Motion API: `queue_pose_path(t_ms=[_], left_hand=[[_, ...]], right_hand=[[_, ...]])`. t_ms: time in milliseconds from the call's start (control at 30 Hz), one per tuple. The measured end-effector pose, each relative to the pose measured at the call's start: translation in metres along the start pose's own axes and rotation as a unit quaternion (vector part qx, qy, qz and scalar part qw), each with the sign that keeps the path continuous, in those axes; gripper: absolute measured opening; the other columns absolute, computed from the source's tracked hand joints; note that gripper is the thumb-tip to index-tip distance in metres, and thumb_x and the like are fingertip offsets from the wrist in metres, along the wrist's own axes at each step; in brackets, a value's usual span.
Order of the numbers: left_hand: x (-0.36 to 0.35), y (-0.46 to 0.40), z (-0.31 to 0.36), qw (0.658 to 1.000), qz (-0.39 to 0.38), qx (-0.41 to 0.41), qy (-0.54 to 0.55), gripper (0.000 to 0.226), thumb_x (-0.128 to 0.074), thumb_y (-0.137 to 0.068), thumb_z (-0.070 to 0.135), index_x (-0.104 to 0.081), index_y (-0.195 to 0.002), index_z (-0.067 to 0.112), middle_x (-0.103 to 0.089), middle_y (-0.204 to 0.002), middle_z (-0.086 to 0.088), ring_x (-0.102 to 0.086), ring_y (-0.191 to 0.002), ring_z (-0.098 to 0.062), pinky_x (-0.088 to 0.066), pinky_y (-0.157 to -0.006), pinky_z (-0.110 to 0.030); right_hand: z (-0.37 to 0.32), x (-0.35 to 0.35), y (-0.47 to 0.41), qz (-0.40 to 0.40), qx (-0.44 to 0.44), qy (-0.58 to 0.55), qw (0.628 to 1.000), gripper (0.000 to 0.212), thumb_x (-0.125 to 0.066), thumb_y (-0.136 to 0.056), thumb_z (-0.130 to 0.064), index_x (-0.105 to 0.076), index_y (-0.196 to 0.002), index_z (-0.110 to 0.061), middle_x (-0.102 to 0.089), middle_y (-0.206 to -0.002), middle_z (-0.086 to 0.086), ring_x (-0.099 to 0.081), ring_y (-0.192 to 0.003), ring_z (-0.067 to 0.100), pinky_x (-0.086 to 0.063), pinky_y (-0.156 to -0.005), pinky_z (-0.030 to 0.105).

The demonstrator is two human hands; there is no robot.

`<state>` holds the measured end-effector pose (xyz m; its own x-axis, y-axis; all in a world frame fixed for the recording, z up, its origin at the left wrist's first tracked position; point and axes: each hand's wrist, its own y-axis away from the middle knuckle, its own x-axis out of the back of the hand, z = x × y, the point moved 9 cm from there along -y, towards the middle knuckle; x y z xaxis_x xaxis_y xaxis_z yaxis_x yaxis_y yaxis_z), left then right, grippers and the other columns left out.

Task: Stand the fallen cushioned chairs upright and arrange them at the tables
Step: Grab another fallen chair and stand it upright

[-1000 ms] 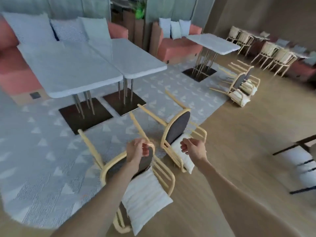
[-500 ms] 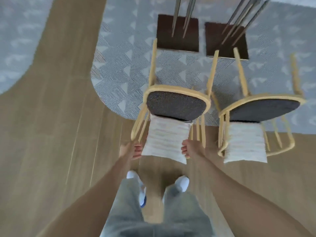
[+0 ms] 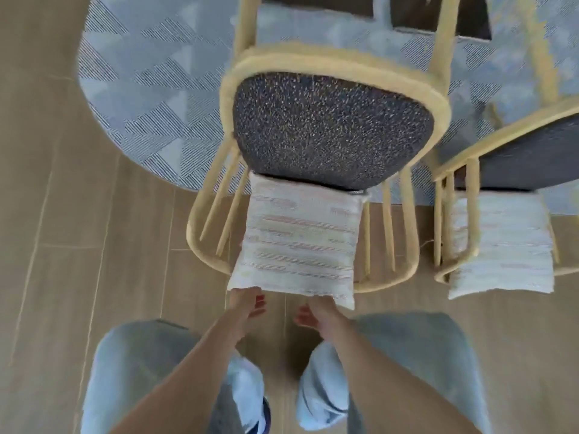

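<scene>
Both hands are reaching down to the near edge of the fallen chair's pillow. Left hand [image 3: 247, 305] is curling at the pillow's [image 3: 297, 242] lower left corner, fingers bent under the hem; whether it is gripping the fabric or the chair's back rail hidden beneath is hard to tell through the blur. Right hand [image 3: 313, 311] is meeting the same edge nearer the middle, fingers likewise tucked out of sight, so its grip cannot be judged either.

Chair [image 3: 332, 133] is lying on its back, straddling the rug [image 3: 150, 101] and the wood floor [image 3: 62, 245], dark seat facing up toward the camera and legs pointing away toward the table bases [image 3: 438, 14]. A second chair [image 3: 507, 170] is lying the same way just to the right.

Judging by this, the step in hand is taking hold to raise the first chair. Next, the hands need a firm hold on the back rail rather than the loose pillow, then a lift that is pivoting the chair forward onto its legs.
</scene>
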<state>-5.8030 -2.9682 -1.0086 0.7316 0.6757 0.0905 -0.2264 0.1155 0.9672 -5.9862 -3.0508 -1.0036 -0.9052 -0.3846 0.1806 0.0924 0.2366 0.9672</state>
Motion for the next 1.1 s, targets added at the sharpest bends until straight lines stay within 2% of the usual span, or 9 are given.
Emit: queue_pose_path(t_ms=[100,333,433,533,667,767,900,1000,1100], left_hand=[[-0.012,-0.093,-0.039,0.999,0.003,0.046,-0.024,0.011,-0.041,-0.102,0.0,-0.051,-0.107,-0.001,-0.056,-0.084,-0.013,-0.056,-0.068,-0.02,-0.052,-0.051,-0.027],[-0.027,-0.208,-0.08,0.991,-0.002,0.036,0.127,0.032,-0.042,-0.098,-0.014,-0.054,-0.124,0.0,-0.057,-0.119,-0.021,-0.057,-0.104,-0.033,-0.051,-0.096,-0.051],[-0.031,-0.221,-0.078,0.985,-0.017,0.013,0.17,0.04,-0.042,-0.093,-0.022,-0.058,-0.123,-0.001,-0.061,-0.116,-0.021,-0.061,-0.093,-0.029,-0.047,-0.103,-0.052],[-0.035,-0.222,-0.079,0.979,-0.008,0.01,0.201,0.032,-0.046,-0.09,-0.023,-0.062,-0.1,0.003,-0.065,-0.096,-0.016,-0.062,-0.073,-0.02,-0.048,-0.104,-0.052],[-0.044,-0.219,-0.075,0.975,-0.014,0.008,0.221,0.03,-0.048,-0.09,-0.021,-0.06,-0.093,0.007,-0.062,-0.083,-0.01,-0.059,-0.058,-0.014,-0.048,-0.104,-0.05],[-0.042,-0.22,-0.076,0.974,0.0,0.009,0.224,0.027,-0.048,-0.092,-0.019,-0.059,-0.102,0.004,-0.064,-0.085,-0.01,-0.062,-0.065,-0.018,-0.05,-0.101,-0.05],[-0.042,-0.222,-0.075,0.976,0.006,0.003,0.217,0.026,-0.05,-0.09,-0.02,-0.058,-0.085,0.004,-0.062,-0.079,-0.011,-0.063,-0.054,-0.014,-0.053,-0.096,-0.051],[-0.041,-0.223,-0.075,0.976,0.006,-0.006,0.22,0.026,-0.05,-0.091,-0.019,-0.06,-0.088,0.004,-0.065,-0.089,-0.013,-0.065,-0.08,-0.024,-0.053,-0.096,-0.05],[-0.042,-0.222,-0.073,0.976,0.004,-0.006,0.218,0.027,-0.051,-0.09,-0.019,-0.061,-0.089,0.006,-0.067,-0.09,-0.012,-0.065,-0.082,-0.024,-0.055,-0.092,-0.046]], right_hand=[[0.032,-0.02,-0.107,-0.018,-0.028,-0.033,0.999,0.033,-0.047,-0.102,0.001,-0.05,-0.135,-0.003,-0.058,-0.113,0.017,-0.061,-0.092,0.027,-0.055,-0.097,0.044],[0.077,-0.031,-0.232,0.025,-0.044,-0.192,0.98,0.02,-0.052,-0.099,0.005,-0.056,-0.115,-0.006,-0.066,-0.103,0.011,-0.064,-0.074,0.019,-0.057,-0.088,0.037],[0.079,-0.029,-0.244,0.045,-0.04,-0.27,0.961,0.02,-0.052,-0.101,-0.002,-0.057,-0.119,-0.01,-0.067,-0.101,0.01,-0.067,-0.081,0.02,-0.06,-0.074,0.034],[0.075,-0.029,-0.241,0.046,-0.032,-0.312,0.948,0.023,-0.051,-0.102,-0.004,-0.057,-0.121,-0.015,-0.069,-0.109,0.01,-0.069,-0.084,0.019,-0.059,-0.062,0.032],[0.07,-0.024,-0.243,0.045,-0.031,-0.335,0.941,0.035,-0.045,-0.099,0.005,-0.052,-0.123,-0.02,-0.058,-0.081,0.002,-0.058,-0.039,0.004,-0.056,-0.068,0.033],[0.073,-0.022,-0.249,0.038,-0.053,-0.321,0.945,0.04,-0.041,-0.101,0.008,-0.051,-0.125,-0.021,-0.056,-0.082,0.002,-0.055,-0.054,0.009,-0.055,-0.081,0.036],[0.076,-0.021,-0.257,0.018,-0.076,-0.324,0.943,0.028,-0.042,-0.101,0.01,-0.05,-0.115,-0.012,-0.051,-0.077,0.006,-0.05,-0.067,0.016,-0.048,-0.106,0.042],[0.081,-0.02,-0.262,0.013,-0.087,-0.32,0.943,0.018,-0.047,-0.098,0.011,-0.052,-0.1,-0.006,-0.049,-0.071,0.008,-0.054,-0.07,0.02,-0.047,-0.107,0.045],[0.08,-0.02,-0.263,0.008,-0.094,-0.311,0.946,0.024,-0.048,-0.098,0.01,-0.048,-0.083,-0.009,-0.049,-0.062,0.007,-0.049,-0.064,0.02,-0.048,-0.103,0.045]])
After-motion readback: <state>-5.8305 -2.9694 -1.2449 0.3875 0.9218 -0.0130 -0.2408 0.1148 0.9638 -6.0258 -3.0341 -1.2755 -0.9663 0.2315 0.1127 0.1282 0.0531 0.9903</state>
